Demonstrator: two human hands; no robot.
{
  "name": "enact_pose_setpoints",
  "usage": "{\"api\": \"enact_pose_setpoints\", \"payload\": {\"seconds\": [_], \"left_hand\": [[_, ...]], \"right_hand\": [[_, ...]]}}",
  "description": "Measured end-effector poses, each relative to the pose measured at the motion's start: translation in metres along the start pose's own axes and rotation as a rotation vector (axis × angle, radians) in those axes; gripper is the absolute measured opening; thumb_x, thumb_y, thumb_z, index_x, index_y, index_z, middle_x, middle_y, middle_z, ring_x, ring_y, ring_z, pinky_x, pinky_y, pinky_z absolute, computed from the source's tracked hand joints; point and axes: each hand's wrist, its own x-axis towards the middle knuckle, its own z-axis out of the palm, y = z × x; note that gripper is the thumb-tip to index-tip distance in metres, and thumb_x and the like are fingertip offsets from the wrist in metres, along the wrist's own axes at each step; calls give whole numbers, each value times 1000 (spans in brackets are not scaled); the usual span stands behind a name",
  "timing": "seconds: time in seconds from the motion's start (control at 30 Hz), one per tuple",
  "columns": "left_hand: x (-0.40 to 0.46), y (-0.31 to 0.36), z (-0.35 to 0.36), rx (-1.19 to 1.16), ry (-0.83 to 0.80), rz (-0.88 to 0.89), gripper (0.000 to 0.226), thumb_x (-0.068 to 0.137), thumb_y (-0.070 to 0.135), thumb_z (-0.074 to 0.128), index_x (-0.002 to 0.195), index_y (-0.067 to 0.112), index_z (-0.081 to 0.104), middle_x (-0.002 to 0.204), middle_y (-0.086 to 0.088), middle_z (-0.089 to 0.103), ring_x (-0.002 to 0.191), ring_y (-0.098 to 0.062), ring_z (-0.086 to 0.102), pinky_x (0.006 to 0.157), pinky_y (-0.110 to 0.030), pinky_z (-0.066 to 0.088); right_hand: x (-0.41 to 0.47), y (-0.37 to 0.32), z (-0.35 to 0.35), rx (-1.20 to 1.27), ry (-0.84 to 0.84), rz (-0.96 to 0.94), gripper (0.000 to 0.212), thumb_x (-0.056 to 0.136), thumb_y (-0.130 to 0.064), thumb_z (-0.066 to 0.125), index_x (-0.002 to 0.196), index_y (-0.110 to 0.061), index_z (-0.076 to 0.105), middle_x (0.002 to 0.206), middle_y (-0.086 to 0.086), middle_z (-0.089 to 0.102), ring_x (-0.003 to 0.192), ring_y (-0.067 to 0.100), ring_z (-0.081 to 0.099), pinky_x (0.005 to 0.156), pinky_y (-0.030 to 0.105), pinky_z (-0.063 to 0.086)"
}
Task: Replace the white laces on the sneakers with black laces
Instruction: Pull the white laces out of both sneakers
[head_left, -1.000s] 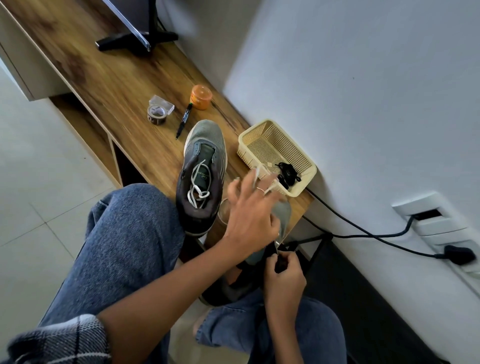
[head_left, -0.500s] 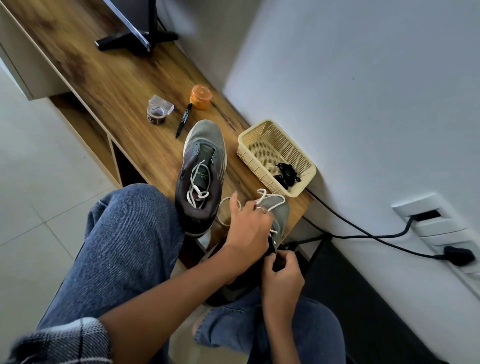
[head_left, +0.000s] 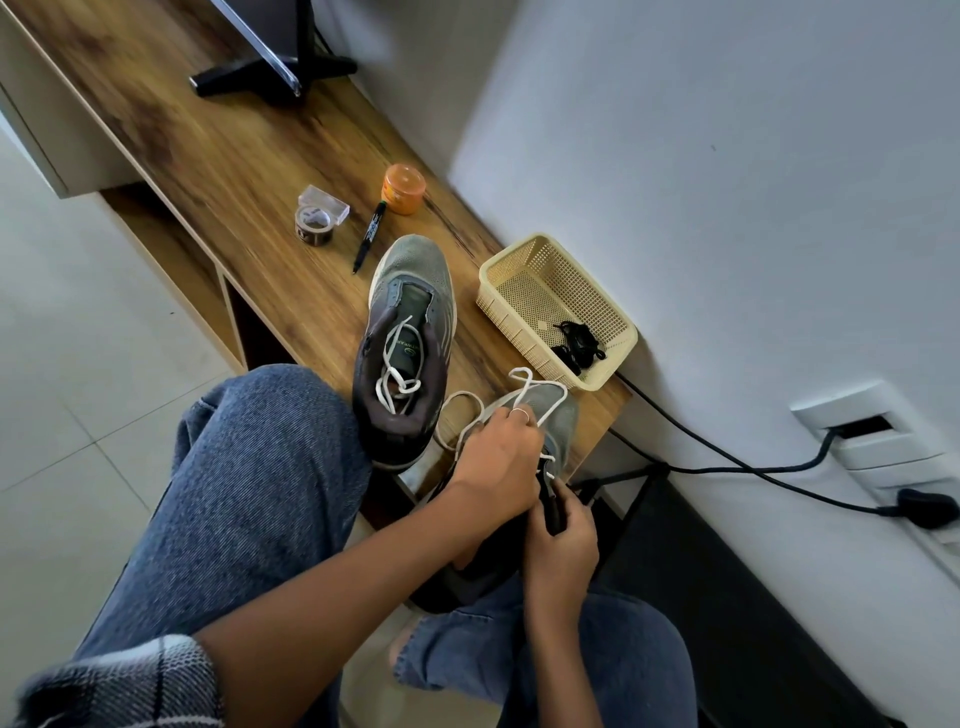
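A near sneaker (head_left: 558, 431) is held at the end of the wooden shelf (head_left: 249, 171), its heel toward the person and largely hidden by both hands. The left hand (head_left: 498, 457) lies over the sneaker's top with fingers curled round the white lace (head_left: 524, 387), which loops loosely above the toe and to the left. The right hand (head_left: 563, 540) grips the sneaker's dark rear part from below. A second sneaker (head_left: 405, 353) rests flat on the shelf just left of the first, toe pointing away, with a loose white lace (head_left: 397, 364) partly threaded and bunched in its opening. The black laces (head_left: 576, 340) lie bundled in the near corner of the cream basket (head_left: 524, 280), beside the wall. Farther along the shelf are placed a marker (head_left: 370, 236), an orange jar (head_left: 403, 188) and a tape roll (head_left: 314, 228).
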Motion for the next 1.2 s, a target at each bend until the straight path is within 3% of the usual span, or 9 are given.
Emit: {"api": "enact_pose_setpoints", "payload": {"seconds": [0.07,0.2,0.4,0.63,1.2], "left_hand": [[0,0,-1,0,-7,-1,13,86,10,58,98,7,60,124,-4,48,118,-22,44,96,-38,45],[0,-1,0,14,-19,11,16,86,11,58,102,8,59,126,-5,46,117,-22,43,95,-38,45],[-1,-3,3,45,-4,45,23,91,15,55,113,12,59,127,-5,43,119,-23,43,95,-38,46],[0,-5,6,95,-5,49,22,94,19,56,115,15,62,133,-4,41,124,-22,38,96,-37,45],[2,-5,12,164,-23,39,20,98,15,51,115,12,62,135,-4,39,124,-25,34,96,-37,46]], "right_hand": [[1,2,0,-9,2,-14,35,92,-9,58,128,-7,59,97,-7,51,82,-2,50,69,-1,33],[3,4,2,-89,2,-71,37,91,2,53,127,-1,59,96,4,51,86,13,51,68,10,32],[-1,3,2,-88,26,-105,42,90,5,51,130,-5,57,89,6,46,74,3,46,67,4,36],[3,4,2,-154,29,-117,39,88,6,50,123,-4,61,93,7,48,76,11,46,67,19,31],[10,0,2,-372,-35,-160,26,82,10,44,97,-1,62,90,5,46,75,18,47,63,27,31]]}}
